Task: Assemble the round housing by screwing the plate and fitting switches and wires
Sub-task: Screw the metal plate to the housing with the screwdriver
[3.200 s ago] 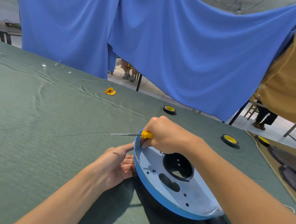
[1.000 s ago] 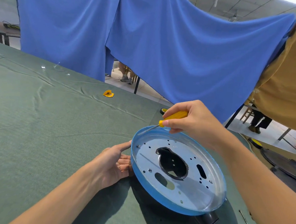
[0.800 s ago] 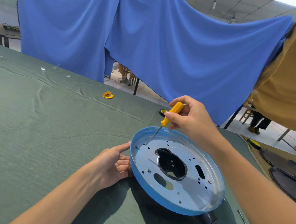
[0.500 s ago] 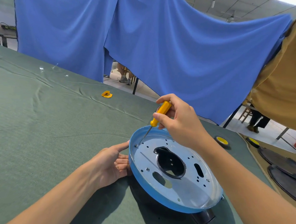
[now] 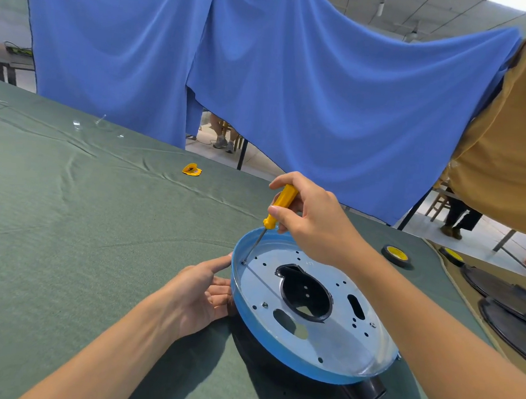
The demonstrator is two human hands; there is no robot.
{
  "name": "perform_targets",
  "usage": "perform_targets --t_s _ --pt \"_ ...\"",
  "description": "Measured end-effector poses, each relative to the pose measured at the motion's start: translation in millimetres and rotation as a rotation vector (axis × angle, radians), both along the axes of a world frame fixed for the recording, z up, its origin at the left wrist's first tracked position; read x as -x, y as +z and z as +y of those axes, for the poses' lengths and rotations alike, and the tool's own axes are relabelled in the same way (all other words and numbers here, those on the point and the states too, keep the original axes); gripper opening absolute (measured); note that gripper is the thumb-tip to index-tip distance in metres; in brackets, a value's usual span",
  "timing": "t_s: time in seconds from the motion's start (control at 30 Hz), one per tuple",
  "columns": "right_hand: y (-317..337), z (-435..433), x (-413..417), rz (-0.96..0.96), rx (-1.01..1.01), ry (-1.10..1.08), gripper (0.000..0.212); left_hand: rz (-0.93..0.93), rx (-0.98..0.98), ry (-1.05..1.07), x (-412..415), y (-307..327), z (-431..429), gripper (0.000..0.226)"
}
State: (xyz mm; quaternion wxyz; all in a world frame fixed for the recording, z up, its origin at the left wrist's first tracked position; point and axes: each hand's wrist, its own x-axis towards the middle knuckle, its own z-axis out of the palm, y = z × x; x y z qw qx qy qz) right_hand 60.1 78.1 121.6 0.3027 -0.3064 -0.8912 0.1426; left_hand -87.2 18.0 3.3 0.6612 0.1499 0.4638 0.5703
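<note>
**A:** So the screwdriver [image 5: 281, 205] went from lying flat over the rim to standing steep, tip down on the plate [image 5: 339, 338] by its left edge.

**B:** Yep. Fingers [image 5: 288, 178] and thumb are wrapped round the yellow handle, right hand [image 5: 313, 224] above the far rim.

**A:** Left hand [image 5: 199, 297]?

**B:** It's gripping the left rim of the blue round housing [image 5: 276, 353], index finger lying along it. The housing sits on the green table [image 5: 66, 232], with a tape roll [image 5: 395, 254] off to the right.
</note>
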Motion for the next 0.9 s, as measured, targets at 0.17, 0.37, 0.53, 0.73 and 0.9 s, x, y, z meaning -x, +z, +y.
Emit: perform_targets --t_s 0.17,0.37,0.53,0.73,0.9 --pt "2 2 2 -0.015 -0.004 -0.010 0.017 0.006 0.001 -0.017 1 -1 -1 0.045" --pt "14 5 15 -0.213 -0.142 -0.140 0.031 -0.015 -0.016 -0.036 -1 4 -4 0.034" --pt "32 2 28 -0.513 -0.120 -0.134 0.026 -0.024 -0.014 -0.035 -1 6 -5 0.033" --pt "37 0 38 -0.542 -0.175 -0.159 0.025 0.005 -0.006 -0.033 -1 4 -4 0.045" --pt "44 -1 36 -0.654 -0.105 -0.221 0.040 -0.064 0.011 -0.026 0 2 -2 0.057"
